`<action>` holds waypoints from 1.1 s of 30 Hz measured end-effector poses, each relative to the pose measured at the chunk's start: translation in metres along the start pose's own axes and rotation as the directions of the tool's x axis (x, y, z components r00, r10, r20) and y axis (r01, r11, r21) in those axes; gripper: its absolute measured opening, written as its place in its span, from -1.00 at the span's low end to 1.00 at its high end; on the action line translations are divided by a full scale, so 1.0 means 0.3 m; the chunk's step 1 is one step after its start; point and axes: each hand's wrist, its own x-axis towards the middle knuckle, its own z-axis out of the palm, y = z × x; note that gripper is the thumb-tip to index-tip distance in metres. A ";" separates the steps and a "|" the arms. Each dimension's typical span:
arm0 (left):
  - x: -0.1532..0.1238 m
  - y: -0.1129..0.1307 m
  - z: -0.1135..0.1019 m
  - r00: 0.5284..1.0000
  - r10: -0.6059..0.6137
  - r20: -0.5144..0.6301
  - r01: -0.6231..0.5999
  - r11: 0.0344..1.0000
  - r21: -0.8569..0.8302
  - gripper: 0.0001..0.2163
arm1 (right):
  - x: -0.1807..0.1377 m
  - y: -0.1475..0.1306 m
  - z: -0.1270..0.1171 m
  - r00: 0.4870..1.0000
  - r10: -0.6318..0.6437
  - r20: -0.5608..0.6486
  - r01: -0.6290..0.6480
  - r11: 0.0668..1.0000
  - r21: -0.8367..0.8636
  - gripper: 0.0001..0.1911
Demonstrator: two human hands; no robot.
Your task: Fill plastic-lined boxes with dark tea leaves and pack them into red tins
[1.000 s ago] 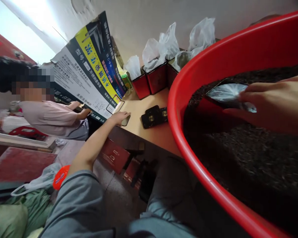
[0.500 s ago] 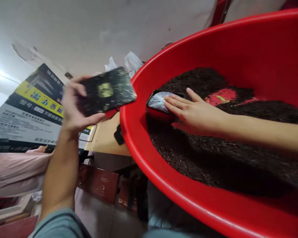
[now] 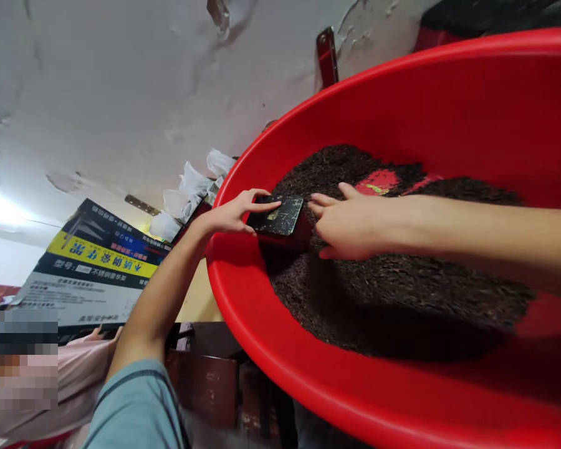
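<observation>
My left hand (image 3: 237, 211) grips the near-left end of a black box lid (image 3: 280, 215) with gold print, its fingers over the top and side. The lid lies over a dark red box (image 3: 295, 239) that stands in loose dark tea leaves (image 3: 350, 293), inside a big red tub (image 3: 430, 393). Whether the lid is fully down cannot be made out. My right hand (image 3: 348, 224) is just right of the box, over the leaves, fingers stretched and holding nothing. The box's plastic-bagged contents are hidden.
A red packet (image 3: 378, 181) lies partly under the leaves. Left of the tub are white plastic bags (image 3: 191, 184), a large printed carton (image 3: 103, 262) and a person in a pink garment (image 3: 75, 380). Dark red boxes (image 3: 210, 383) sit below the tub's rim.
My left hand has brought the lid from outside the tub rightward onto the box, covering the plastic bag. My right hand has come off the bag and moved beside the box.
</observation>
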 end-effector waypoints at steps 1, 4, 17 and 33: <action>0.002 0.003 -0.001 1.000 0.007 0.005 -0.007 1.000 0.004 -0.23 | 0.003 0.013 -0.021 1.000 0.029 -0.006 -0.029 0.999 -0.031 -0.62; -0.011 -0.014 0.003 1.000 0.015 0.002 -0.015 1.000 -0.019 -0.25 | 0.030 -0.003 -0.076 0.999 0.023 -0.031 -0.028 0.987 -0.158 -0.50; -0.009 -0.050 0.125 0.983 0.064 -0.170 -0.063 0.998 0.010 -0.06 | 0.099 -0.116 -0.160 0.928 0.004 0.372 0.080 0.974 -0.210 -0.28; 0.012 0.041 0.267 0.946 0.109 -0.306 -0.036 0.971 0.237 -0.09 | 0.106 -0.148 -0.103 0.884 0.249 0.395 -0.180 0.962 -0.204 -0.15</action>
